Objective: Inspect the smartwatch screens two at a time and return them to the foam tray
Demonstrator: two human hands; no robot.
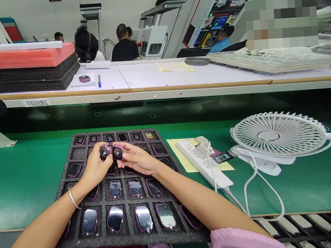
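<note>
My left hand (96, 166) has its fingers closed round a smartwatch case (104, 152) with a lit dark screen. Right beside it, my right hand (138, 158) pinches a second purple-edged smartwatch case (117, 152), its screen also lit. Both are held side by side over a dark grey foam tray (128, 238). Rows of similar watch cases sit in the tray's compartments, such as one near the front (143, 218); several in the back row show lit text. My forearms and hands hide some compartments.
To the right, a white power strip (203, 163) lies on yellow paper beside a white fan (279, 135) with a looping cable. Behind is a raised white shelf (139, 74) bearing stacked foam (23, 75), a pen (99, 81) and another watch case (84, 79). People sit beyond it.
</note>
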